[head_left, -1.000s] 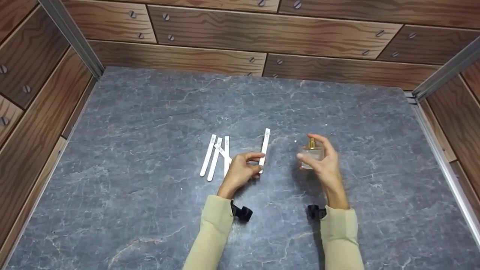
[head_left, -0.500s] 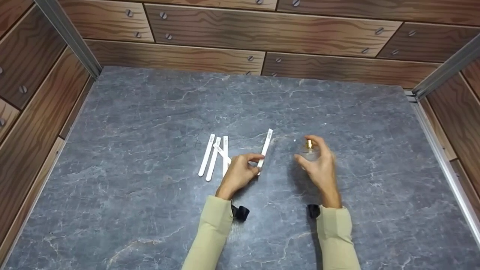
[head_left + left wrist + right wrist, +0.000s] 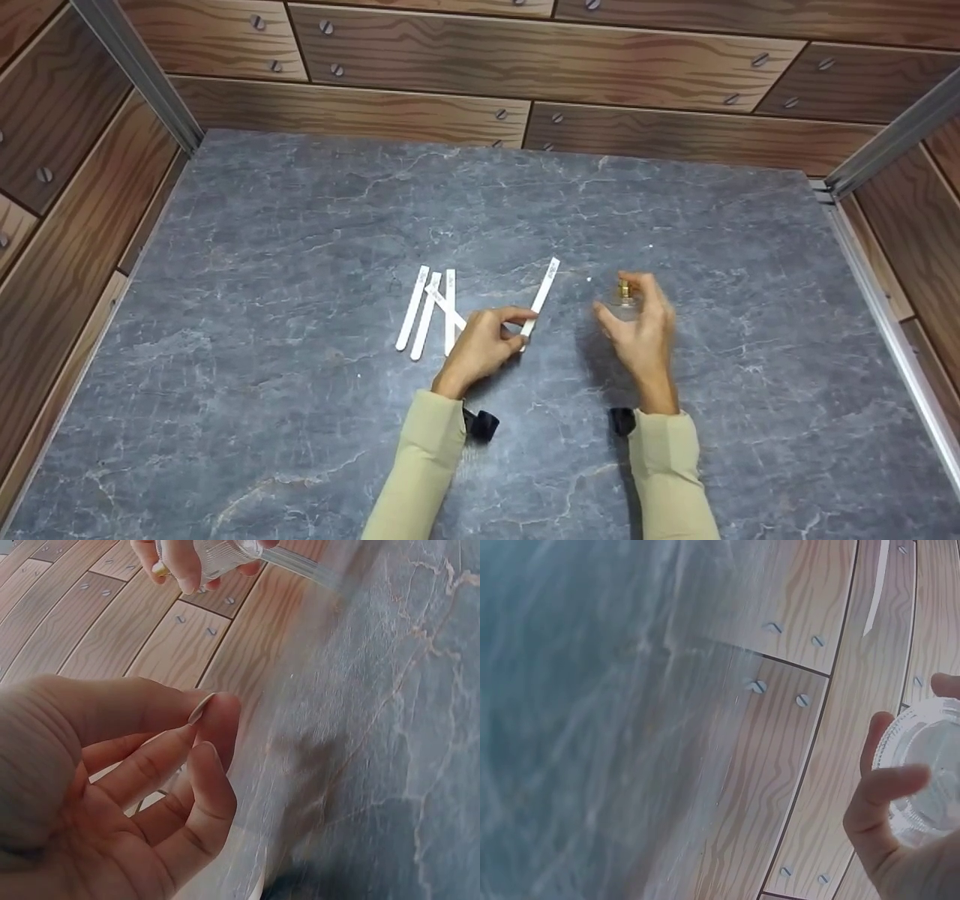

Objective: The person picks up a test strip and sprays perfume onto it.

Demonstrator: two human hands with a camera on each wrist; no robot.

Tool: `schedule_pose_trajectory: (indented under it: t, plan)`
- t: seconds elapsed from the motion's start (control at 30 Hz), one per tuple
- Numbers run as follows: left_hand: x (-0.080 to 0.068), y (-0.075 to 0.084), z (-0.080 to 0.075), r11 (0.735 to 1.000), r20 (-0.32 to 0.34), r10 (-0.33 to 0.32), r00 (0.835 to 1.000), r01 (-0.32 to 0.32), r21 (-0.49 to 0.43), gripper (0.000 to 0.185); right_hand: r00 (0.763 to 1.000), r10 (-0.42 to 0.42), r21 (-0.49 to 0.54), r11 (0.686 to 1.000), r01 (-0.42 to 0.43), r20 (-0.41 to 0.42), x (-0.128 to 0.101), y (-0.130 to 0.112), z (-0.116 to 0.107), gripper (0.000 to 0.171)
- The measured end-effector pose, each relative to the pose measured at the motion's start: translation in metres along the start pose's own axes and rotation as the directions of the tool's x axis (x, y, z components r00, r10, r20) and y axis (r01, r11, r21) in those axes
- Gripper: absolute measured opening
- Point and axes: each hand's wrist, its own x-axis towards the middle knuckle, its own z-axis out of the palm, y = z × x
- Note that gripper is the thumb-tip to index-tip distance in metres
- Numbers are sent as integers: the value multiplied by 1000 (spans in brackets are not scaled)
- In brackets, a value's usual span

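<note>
My left hand [image 3: 487, 337] pinches the lower end of a white paper strip [image 3: 541, 297] between thumb and fingers, and the strip slants up to the right above the tabletop. In the left wrist view the strip's edge [image 3: 199, 709] shows between thumb and fingertips. My right hand [image 3: 637, 322] grips a small clear glass bottle [image 3: 624, 304] with a gold spray top, a forefinger resting over the top. The bottle's ribbed base [image 3: 930, 772] fills the right wrist view. The strip's tip lies a short way left of the bottle.
Several more white strips [image 3: 431, 309] lie in a loose pile on the grey marble tabletop [image 3: 300, 225] just left of my left hand. Wood-patterned walls [image 3: 525, 67] with metal corner posts close in the back and both sides.
The strip in my left hand has tilted further to the right, its tip nearer the bottle. My right hand with the bottle has dipped and shifted slightly left.
</note>
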Motion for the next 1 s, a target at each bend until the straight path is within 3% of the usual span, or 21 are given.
schedule_pose_trajectory:
  t: [0.67, 1.0]
  plan:
    - [-1, 2, -1, 999, 6, 38, 999, -38, 18, 37, 1000, -15, -56, 998, 14, -20, 0, -1, 1, 39]
    - [-1, 2, 0, 1000, 19, 23, 1000, -24, 16, 37, 1000, -17, -68, 998, 15, -24, -1, -3, 2, 37]
